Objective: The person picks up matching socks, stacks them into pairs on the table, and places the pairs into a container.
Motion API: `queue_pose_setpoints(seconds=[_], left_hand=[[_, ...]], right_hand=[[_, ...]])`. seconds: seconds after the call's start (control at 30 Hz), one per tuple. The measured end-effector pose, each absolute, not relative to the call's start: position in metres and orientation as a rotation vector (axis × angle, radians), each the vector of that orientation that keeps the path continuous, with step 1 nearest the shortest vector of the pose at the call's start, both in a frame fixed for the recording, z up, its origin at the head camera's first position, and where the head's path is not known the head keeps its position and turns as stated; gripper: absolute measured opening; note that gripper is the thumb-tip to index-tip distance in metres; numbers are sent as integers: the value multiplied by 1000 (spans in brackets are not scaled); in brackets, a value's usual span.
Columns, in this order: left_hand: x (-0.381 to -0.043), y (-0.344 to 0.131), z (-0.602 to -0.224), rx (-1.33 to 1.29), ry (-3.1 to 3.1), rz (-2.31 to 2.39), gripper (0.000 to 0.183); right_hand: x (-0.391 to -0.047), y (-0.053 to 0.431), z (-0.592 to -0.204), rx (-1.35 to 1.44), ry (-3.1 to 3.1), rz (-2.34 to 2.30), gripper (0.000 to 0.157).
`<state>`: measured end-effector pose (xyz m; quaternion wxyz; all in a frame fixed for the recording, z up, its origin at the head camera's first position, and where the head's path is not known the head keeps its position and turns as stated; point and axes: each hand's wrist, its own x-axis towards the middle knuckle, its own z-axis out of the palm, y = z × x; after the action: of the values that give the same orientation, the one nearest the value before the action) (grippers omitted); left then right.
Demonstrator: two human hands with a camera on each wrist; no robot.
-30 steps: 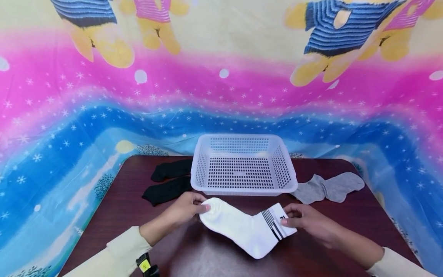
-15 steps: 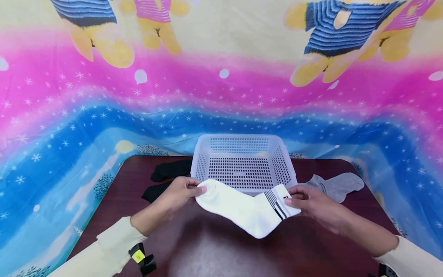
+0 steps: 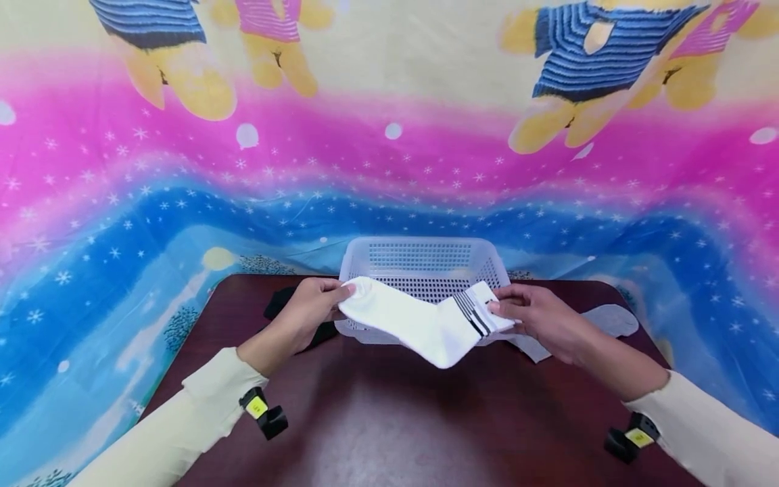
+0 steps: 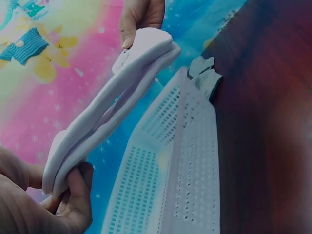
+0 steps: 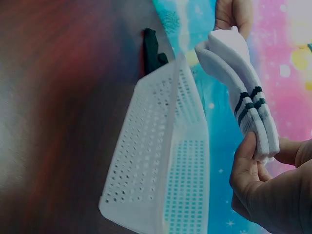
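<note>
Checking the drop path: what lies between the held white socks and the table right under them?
In both wrist views, only the white basket sits beneath the white socks, on the table.

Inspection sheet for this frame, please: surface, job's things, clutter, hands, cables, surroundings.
Surface: dark wooden table, glossy.
Job's things: white socks with black stripes, a stacked pair, held in the air above the front of the white perforated basket; nothing seen inside the basket.
Clutter: black socks left of the basket, grey socks right of it, both partly hidden.
Hands: left hand pinches the toe end; right hand pinches the striped cuff end.
Cables: nothing seen.
Surroundings: bright cartoon-print cloth behind the table.
</note>
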<state>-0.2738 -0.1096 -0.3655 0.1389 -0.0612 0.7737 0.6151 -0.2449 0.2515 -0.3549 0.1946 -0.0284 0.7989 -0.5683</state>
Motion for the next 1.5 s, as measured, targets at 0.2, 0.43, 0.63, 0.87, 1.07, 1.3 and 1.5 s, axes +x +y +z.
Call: queue_pose_setpoints(seconds=[0.2, 0.43, 0.63, 0.87, 1.07, 1.3, 1.5], left_hand=[[-302, -101, -368, -241, 2244, 1826, 37], [-333, -90, -375, -341, 2267, 1848, 38], [-362, -76, -385, -421, 2418, 1731, 35], [-390, -58, -393, -479, 2493, 1662, 34], [-395, -41, -399, -449, 2486, 1592, 29], [-403, -41, -405, -447, 2554, 1500, 30], [-407, -41, -410, -464, 2577, 1418, 32]], right_hand=[[-277, 249, -352, -46, 2256, -1563, 58], [-314, 244, -353, 9, 2275, -1543, 56], [-347, 235, -356, 93, 2349, -1525, 51], [-377, 222, -368, 210, 2471, -1443, 42], [-394, 218, -381, 325, 2633, -1234, 36], [-409, 217, -394, 287, 2588, -1066, 40], [-416, 214, -408, 139, 2589, -779, 19]])
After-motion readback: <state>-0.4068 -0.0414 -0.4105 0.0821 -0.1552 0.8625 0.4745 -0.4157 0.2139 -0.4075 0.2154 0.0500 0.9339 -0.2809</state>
